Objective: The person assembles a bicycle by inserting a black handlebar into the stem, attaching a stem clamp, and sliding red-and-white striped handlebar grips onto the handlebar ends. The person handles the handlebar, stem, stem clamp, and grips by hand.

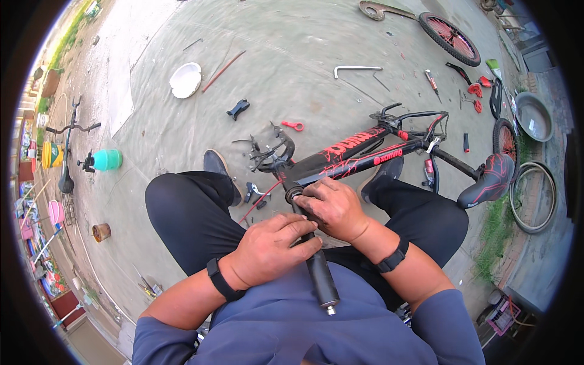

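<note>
A black and red bicycle frame lies in front of me, its head end between my knees. From that end a thick black tube with a small metal tip runs back toward my belly. My left hand is closed round the middle of this tube. My right hand is closed on it farther up, beside the ring at the frame's head; its fingertips are partly hidden. Black brake parts stick out past the head on the left. A black and red saddle sits at the right end.
Around the frame lie a red ring-ended tool, a black clamp-like part, an L-shaped bar, a screwdriver and a white bowl. Wheels and a grey basin are at the right. A green container stands left.
</note>
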Tool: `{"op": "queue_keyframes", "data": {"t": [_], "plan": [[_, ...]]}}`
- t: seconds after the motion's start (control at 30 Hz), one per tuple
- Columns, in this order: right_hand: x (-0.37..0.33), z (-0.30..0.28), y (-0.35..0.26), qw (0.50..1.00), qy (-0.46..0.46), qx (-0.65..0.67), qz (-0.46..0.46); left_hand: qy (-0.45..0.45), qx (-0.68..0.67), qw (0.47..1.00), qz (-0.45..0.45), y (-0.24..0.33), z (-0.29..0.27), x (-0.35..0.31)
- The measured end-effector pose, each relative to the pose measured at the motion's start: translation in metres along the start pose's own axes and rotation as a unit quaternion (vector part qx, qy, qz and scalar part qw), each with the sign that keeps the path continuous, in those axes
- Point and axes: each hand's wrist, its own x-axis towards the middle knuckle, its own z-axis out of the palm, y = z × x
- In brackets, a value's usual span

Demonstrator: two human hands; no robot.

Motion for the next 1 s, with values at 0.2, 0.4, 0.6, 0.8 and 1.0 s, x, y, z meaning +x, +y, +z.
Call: {"op": "queue_keyframes", "data": {"t": [0.2, 0.4, 0.6, 0.8, 1.0], "plan": [[0.002, -0.003, -0.004, 1.0, -0.022, -0.014, 0.009, 0.003, -0.038, 0.999, 0.01, -0.004, 0.005, -0.004], [0.004, -0.001, 0.0, 1.0, -0.025, -0.011, 0.008, 0.008, -0.033, 0.999, 0.0, -0.004, 0.003, -0.001], [0.003, -0.004, 0.0, 0.998, -0.052, -0.021, 0.027, 0.021, -0.022, 1.0, -0.004, -0.004, 0.004, 0.007], [0.002, -0.006, 0.003, 0.998, -0.048, -0.019, 0.033, 0.026, -0.027, 0.999, 0.0, -0.003, 0.006, 0.011], [0.0, -0.007, 0.004, 0.998, -0.056, -0.012, 0.034, 0.005, -0.052, 0.999, -0.001, -0.002, 0.007, 0.009]]}}
